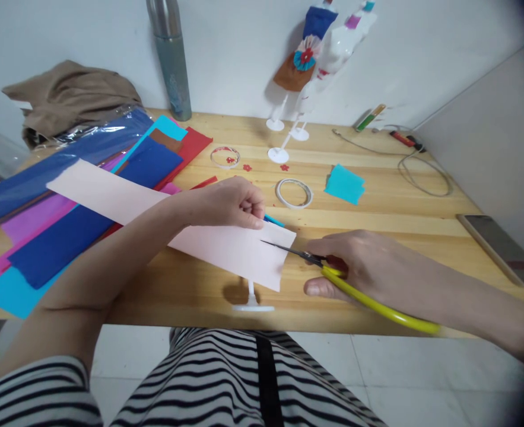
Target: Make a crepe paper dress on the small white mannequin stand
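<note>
My left hand (239, 204) is closed, thumb and fingers pinching the upper edge of a long pale pink crepe paper strip (230, 249). The strip runs from the stacked sheets at the left to a free end at centre right. In my right hand (368, 267) are scissors (372, 303) with a yellow handle. Their dark tips lie over the strip near its right end and look closed or almost so. Beneath the strip a white stand base (253, 307) shows, with whatever it carries hidden. A blue thing (273, 220) peeks out behind the strip.
Coloured crepe sheets (52, 249) cover the left, with a bottle (172, 77) and brown cloth (75, 98) behind. Small dressed mannequins (306, 56) stand at the back. Tape rolls (294, 193), a turquoise piece (345, 184), a cable (404, 169) and a phone (502, 249) lie around.
</note>
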Demonstrator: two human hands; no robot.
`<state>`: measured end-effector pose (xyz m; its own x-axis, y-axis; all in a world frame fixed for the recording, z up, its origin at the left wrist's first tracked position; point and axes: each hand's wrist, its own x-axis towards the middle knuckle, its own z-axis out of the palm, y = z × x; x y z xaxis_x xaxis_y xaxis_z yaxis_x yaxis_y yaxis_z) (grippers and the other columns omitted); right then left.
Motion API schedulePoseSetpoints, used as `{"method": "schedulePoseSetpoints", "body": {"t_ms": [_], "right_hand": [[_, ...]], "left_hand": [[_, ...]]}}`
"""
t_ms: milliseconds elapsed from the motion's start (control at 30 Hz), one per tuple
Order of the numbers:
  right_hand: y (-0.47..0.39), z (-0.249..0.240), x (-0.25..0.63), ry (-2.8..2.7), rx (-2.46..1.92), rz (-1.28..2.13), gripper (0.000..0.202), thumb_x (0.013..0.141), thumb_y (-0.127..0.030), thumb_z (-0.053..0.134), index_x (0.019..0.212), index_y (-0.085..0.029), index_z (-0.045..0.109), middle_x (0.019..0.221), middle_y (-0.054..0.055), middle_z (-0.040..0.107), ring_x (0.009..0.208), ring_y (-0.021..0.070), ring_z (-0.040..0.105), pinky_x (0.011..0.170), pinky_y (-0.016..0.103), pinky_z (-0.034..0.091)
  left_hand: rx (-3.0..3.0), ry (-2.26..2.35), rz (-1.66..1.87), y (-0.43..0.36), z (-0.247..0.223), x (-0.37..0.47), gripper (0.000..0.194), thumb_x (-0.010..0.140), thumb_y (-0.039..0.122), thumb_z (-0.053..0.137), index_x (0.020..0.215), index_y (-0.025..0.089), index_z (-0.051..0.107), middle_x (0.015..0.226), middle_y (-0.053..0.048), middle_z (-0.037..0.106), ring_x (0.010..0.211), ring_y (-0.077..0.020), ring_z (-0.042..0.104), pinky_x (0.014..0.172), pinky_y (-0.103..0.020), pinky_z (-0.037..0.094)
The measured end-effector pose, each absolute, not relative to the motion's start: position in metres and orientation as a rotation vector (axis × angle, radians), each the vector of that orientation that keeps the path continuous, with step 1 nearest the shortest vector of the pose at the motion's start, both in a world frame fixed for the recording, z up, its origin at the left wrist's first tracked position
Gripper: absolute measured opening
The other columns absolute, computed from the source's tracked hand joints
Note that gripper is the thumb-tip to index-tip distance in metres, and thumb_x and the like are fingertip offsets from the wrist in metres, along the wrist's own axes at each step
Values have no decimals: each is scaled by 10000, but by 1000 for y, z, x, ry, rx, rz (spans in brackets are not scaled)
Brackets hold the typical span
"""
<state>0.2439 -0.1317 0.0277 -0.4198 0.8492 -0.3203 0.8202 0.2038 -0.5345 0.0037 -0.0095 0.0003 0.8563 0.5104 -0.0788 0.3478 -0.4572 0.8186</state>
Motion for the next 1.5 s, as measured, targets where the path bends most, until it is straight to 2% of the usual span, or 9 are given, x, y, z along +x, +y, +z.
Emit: {"method": "schedulePoseSetpoints", "body": {"t_ms": [100, 300, 467, 633, 800, 1000, 1167, 1367, 1500], "right_hand": [[-130, 26, 246, -2497, -1762, 986, 692, 830, -906, 471, 642, -240, 474, 515, -6, 470, 462, 135, 361, 494, 301, 237], [-129, 20, 251, -2516, -1720, 958, 650, 850, -851, 539, 638, -243, 455, 517, -4, 441, 468, 142, 377, 511, 311, 231], [-132, 22, 251, -2560, -1714, 913, 635, 866, -836, 527, 669, -233, 532, 538, 10, 517, 467, 147, 400, 499, 309, 263], [-132, 25, 245, -2569, -1703, 1005, 586, 865, -779, 594, 916, -206, 706, 657, 49, 632, 532, 193, 518, 526, 321, 345], [-129, 27, 236, -2542, -1642, 946, 579, 881, -765, 576, 1009, -218, 715, 757, 90, 685, 619, 237, 598, 578, 336, 394], [-126, 27, 228, -2561, -1668, 897, 593, 849, -812, 573, 817, -228, 673, 651, 53, 591, 531, 186, 495, 540, 311, 306], [-124, 25, 223, -2560, -1692, 888, 611, 859, -826, 537, 725, -231, 580, 610, 28, 532, 503, 153, 414, 522, 304, 288], [-122, 23, 220, -2572, -1693, 881, 657, 842, -857, 521, 637, -236, 470, 585, 24, 527, 484, 133, 397, 493, 292, 270], [-121, 23, 217, -2562, -1795, 896, 710, 823, -914, 450, 664, -227, 532, 590, 36, 550, 500, 147, 426, 503, 297, 297]], "left_hand": [[2102, 613, 227, -9, 0, 4, 139, 747, 279, 659, 679, 159, 641, 572, 42, 567, 558, -89, 511, 521, -201, 364], [2103, 602, 205, -7, -1, 2, 127, 759, 271, 660, 703, 156, 664, 582, 40, 592, 563, -89, 529, 528, -199, 365], [2098, 569, 140, -6, -1, 1, 141, 772, 272, 666, 749, 152, 738, 654, 11, 681, 620, -105, 592, 558, -202, 397], [2083, 572, 165, -9, 2, 4, 97, 749, 237, 671, 722, 152, 709, 621, 22, 653, 593, -98, 576, 559, -193, 409], [2080, 552, 206, -12, 1, 5, 72, 738, 223, 671, 717, 154, 675, 607, 34, 615, 573, -88, 553, 535, -182, 402], [2078, 495, 224, -9, -2, 5, 61, 737, 214, 671, 715, 157, 676, 619, 30, 615, 581, -89, 545, 540, -193, 403], [2070, 465, 252, -9, -3, 6, 63, 734, 187, 667, 689, 146, 653, 604, 35, 591, 570, -86, 529, 539, -203, 383], [2065, 438, 257, -9, -2, 4, 52, 734, 181, 672, 694, 151, 662, 597, 37, 600, 570, -93, 538, 553, -217, 389], [2056, 437, 258, -8, -4, 4, 57, 737, 175, 673, 689, 153, 653, 592, 39, 601, 561, -91, 536, 545, -216, 381]]}}
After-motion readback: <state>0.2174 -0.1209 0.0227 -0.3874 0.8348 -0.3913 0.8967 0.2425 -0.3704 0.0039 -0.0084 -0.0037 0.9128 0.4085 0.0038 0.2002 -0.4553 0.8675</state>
